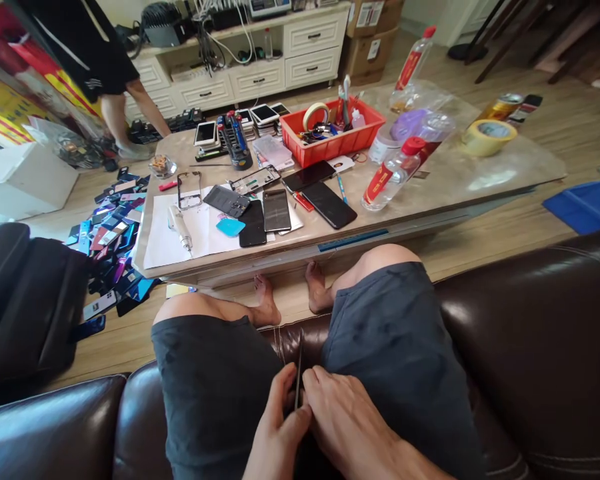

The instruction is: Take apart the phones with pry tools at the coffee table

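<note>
Low between my thighs, my left hand (279,427) and my right hand (343,413) meet. A thin dark flat piece (299,363) stands upright between them, seen nearly edge-on, so its kind does not show. The left thumb and fingers curve around its left side. My right hand is closed against its other side, with the fingertips mostly hidden. On the coffee table ahead lie a black phone (253,223), a grey phone (277,210), an opened phone (227,201), a bare phone frame (189,189), a white pen-shaped electric screwdriver (180,229) and a light-blue pad (231,227).
An orange-red basket (300,143) of tools, a screwdriver rack (237,143), a bottle (387,177) and tape (489,137) stand on the table. Many phones (113,233) cover the floor at left. A person (83,50) stands behind them. A brown sofa (540,320) surrounds me.
</note>
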`<state>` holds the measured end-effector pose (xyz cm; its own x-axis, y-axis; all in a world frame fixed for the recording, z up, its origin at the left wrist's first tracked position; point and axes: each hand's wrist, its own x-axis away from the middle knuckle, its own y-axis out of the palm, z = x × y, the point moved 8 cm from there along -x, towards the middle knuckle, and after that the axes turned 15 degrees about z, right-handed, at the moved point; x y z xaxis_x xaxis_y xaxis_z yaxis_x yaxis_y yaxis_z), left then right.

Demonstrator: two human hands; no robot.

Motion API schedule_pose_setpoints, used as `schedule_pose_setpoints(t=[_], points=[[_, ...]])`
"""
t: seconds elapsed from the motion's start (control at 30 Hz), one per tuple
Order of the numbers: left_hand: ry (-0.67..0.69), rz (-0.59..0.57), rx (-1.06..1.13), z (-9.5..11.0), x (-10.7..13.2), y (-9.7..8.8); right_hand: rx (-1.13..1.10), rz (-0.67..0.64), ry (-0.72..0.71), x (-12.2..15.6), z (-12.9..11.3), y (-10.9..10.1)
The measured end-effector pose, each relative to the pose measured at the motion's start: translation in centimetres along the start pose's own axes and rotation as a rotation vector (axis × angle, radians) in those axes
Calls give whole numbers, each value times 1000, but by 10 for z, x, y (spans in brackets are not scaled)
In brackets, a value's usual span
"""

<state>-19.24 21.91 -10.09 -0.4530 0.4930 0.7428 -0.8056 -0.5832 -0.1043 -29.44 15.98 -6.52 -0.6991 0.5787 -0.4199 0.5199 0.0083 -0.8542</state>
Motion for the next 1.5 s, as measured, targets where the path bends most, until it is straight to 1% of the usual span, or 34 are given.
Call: schedule_pose_setpoints(t=[0.03,0.07,0.1,0.13,0.17,0.23,0.27,0.33,0.4,0.47,0.6,0.7,0.83,0.93,1.03,1.1,1.2,1.3,1.37,1.5], points=[[-126,10,101,-2,0,-1,-21,50,-37,-3,-6,-6],[-226,26,177,-2,0,-1,-49,66,-60,-8,-11,-10],[-288,44,225,2,0,-1,-76,45,-70,-14,-14,-13],[-311,52,249,7,-1,0,-98,-5,-67,-21,-16,-14],[-306,53,259,14,-2,1,-116,-71,-53,-29,-17,-14],[-246,32,268,30,-5,5,-146,-180,-14,-42,-17,-14],[-200,17,278,38,-7,7,-158,-200,-7,-47,-16,-16],[-109,-9,298,48,-8,11,-167,-191,-23,-53,-16,-20],[-33,-13,302,51,-7,11,-150,-175,-40,-51,-16,-21],[2,-26,278,47,-4,12,-123,-150,-57,-45,-15,-22],[50,-95,179,40,-2,17,-102,-93,-110,-34,-18,-27],[75,-80,92,38,-9,19,-65,-100,-164,-34,-19,-31],[83,-41,40,40,-17,21,-26,-138,-229,-39,-18,-38],[71,-86,62,42,-17,25,-59,-222,-290,-41,-17,-38],[47,-149,108,41,-16,29,-107,-279,-308,-41,-13,-35],[27,-187,144,36,-16,31,-134,-249,-343,-40,-12,-34],[8,-233,218,25,-15,33,-189,-151,-399,-35,-12,-34],[13,-254,263,15,-16,35,-213,-74,-404,-28,-9,-36],[23,-250,255,11,-17,36,-215,-60,-411,-25,-7,-37],[38,-246,249,10,-21,37,-221,-76,-396,-21,0,-37]])
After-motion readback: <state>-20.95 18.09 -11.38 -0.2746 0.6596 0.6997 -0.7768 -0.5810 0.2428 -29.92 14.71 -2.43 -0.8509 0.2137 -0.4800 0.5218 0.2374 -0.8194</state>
